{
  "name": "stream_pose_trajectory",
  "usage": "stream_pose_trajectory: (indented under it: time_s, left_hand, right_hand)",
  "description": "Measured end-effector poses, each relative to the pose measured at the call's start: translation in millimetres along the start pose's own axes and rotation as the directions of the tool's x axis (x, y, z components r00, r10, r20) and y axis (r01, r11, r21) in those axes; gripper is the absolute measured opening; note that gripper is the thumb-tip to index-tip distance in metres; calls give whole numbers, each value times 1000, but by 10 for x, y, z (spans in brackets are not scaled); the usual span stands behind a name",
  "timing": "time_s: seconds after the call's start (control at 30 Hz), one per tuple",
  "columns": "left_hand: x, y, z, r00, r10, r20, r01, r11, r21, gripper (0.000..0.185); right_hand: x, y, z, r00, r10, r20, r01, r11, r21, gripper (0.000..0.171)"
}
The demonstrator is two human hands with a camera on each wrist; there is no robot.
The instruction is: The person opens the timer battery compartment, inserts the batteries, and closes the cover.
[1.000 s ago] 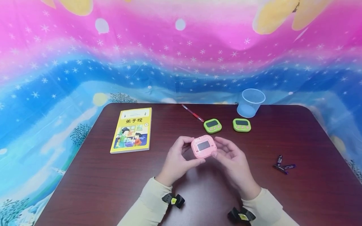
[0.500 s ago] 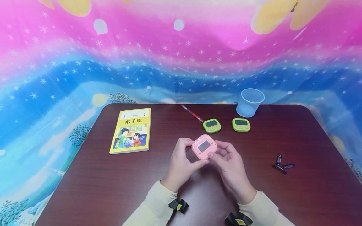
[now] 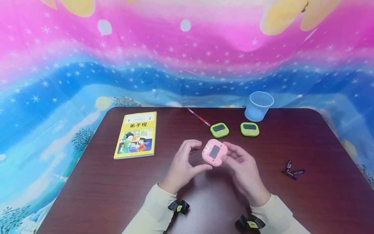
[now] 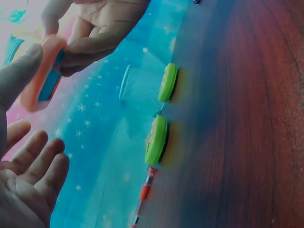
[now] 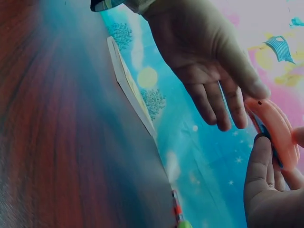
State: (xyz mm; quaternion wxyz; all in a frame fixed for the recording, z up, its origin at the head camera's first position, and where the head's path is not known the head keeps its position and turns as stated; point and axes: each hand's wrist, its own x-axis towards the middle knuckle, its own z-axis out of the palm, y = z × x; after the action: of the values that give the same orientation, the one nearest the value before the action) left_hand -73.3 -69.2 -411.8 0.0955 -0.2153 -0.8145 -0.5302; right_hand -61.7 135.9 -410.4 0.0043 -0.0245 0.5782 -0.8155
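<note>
Clear plastic cup (image 3: 258,106) stands upright at the counter's far edge, about 1 o'clock from the hands; nothing visible inside it.

Counter (image 3: 102,191): dark wood grain, rounded corners. Broad bare stretches at 7 to 9 o'clock of the hands and along the near edge; also at 4 to 5 o'clock.

Pink timer (image 3: 214,152) sits raised above the counter's middle, tilted, screen toward the head camera. Right hand (image 3: 243,169) pinches it: thumb on the front near the screen, fingers curled behind. Left hand (image 3: 182,164) is just beside the timer at 9 o'clock, fingers spread and loosely arched; thumb tip at the timer's lower edge, contact hard to judge from the head view. The right wrist view shows one left fingertip resting on the pink rim.

Two green timers lie flat at 12 to 1 o'clock: near one (image 3: 219,130), far one (image 3: 249,129), side by side with a gap, both short of the cup. Red pen (image 3: 199,117) lies slanted at 11 o'clock, its tip close to the near green timer. Yellow picture book (image 3: 136,134) lies flat at 10 o'clock, well apart. Small batteries (image 3: 292,172) lie in a loose cluster at 3 o'clock, well apart from the right hand.

Starry cloth (image 3: 187,58) hangs behind the counter.
</note>
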Motion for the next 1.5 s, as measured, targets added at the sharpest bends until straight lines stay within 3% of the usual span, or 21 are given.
stream_pose_trajectory:
  time_s: [0.23, 0.4, 0.67, 0.97, 1.23, 1.5]
  left_hand:
    - [4, 29, -18, 992, 18, 122, -9, 997, -75, 102]
    - [-3, 54, 0, 984, 74, 164, -63, 995, -71, 99]
    - [-18, 54, 41, 982, 116, 150, -115, 993, -20, 87]
    - [-13, 50, 84, 987, 149, 63, -145, 987, -68, 84]
    - [-26, 25, 118, 986, 130, -101, -145, 978, -150, 83]
    - [-53, 63, 207, 977, 105, -187, -146, 964, -222, 76]
  right_hand:
    - [-7, -81, -48, 999, 0, 42, 3, 999, -53, 42]
    - [-5, -90, -69, 994, -12, 109, 19, 998, -59, 40]
    - [-4, -80, -111, 983, -15, 184, 29, 997, -74, 38]
    - [-25, -103, -71, 992, 5, 128, 10, 993, -115, 35]
    - [-88, -61, 69, 998, -55, 42, 54, 998, 25, 23]
    - [-149, 29, 164, 997, -82, 1, 82, 991, 103, 25]
